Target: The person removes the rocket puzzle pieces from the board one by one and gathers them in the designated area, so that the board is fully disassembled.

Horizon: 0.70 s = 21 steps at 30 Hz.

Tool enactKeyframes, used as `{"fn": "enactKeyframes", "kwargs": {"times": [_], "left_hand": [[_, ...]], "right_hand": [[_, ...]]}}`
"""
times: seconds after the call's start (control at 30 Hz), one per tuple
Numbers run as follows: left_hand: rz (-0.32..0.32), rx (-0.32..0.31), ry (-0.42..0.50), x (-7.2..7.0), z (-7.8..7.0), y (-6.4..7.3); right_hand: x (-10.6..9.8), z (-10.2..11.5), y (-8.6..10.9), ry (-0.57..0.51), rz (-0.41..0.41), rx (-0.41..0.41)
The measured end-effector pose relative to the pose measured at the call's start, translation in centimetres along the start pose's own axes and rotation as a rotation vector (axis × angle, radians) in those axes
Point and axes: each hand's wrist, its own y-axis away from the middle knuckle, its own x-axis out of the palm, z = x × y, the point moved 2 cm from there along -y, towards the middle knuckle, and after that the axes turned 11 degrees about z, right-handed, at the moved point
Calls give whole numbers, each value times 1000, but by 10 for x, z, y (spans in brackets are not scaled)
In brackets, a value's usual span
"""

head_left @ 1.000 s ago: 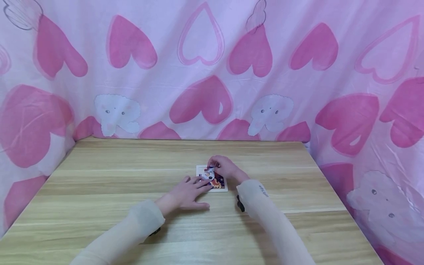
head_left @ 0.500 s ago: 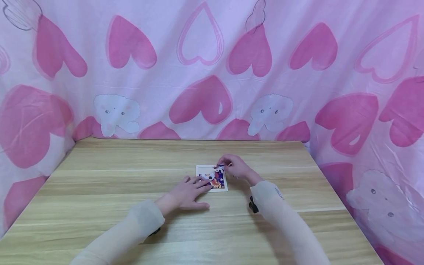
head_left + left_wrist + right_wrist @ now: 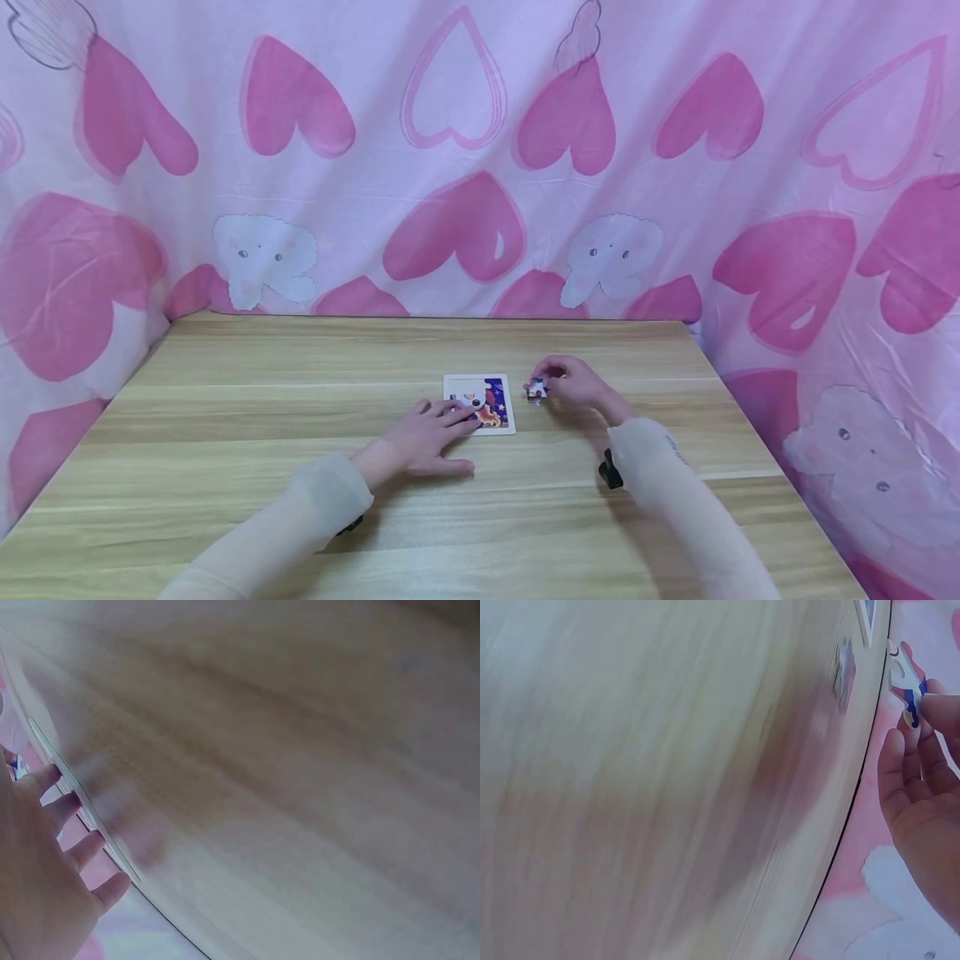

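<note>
A white-framed jigsaw puzzle board (image 3: 498, 431) lies mid-table, with a purple picture in its right and lower parts and a pale upper left part. My left hand (image 3: 429, 437) rests on its lower left with fingers spread, covering that corner. To the right of the board, my right hand (image 3: 573, 383) pinches a jigsaw piece (image 3: 536, 388) between thumb and fingers. In the right wrist view the piece (image 3: 906, 679) is white with dark blue and held above the tabletop. Below it lie what look like other puzzle pieces (image 3: 845, 675); their number cannot be told.
The wood-grain table (image 3: 300, 358) reaches back to a pink curtain (image 3: 450, 208) printed with hearts, which also hangs along both sides. A dark wrist device (image 3: 611, 471) shows under the right sleeve.
My right hand has lifted the jigsaw piece off the board's upper part and carried it rightward, past the frame. Pale backing now shows at the upper left. My left hand has stayed put.
</note>
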Motion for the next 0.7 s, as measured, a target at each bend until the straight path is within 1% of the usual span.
{"fn": "enactKeyframes", "kwargs": {"times": [0.07, 0.3, 0.5, 0.7], "left_hand": [[2, 0, 2, 0, 0, 0], [8, 0, 2, 0, 0, 0], [9, -3, 5, 0, 0, 0], [10, -1, 9, -1, -1, 1]], "right_hand": [[-3, -4, 4, -21, 0, 7], [-11, -21, 16, -85, 8, 95], [-17, -37, 19, -126, 0, 138], [-16, -43, 21, -163, 1, 162]]}}
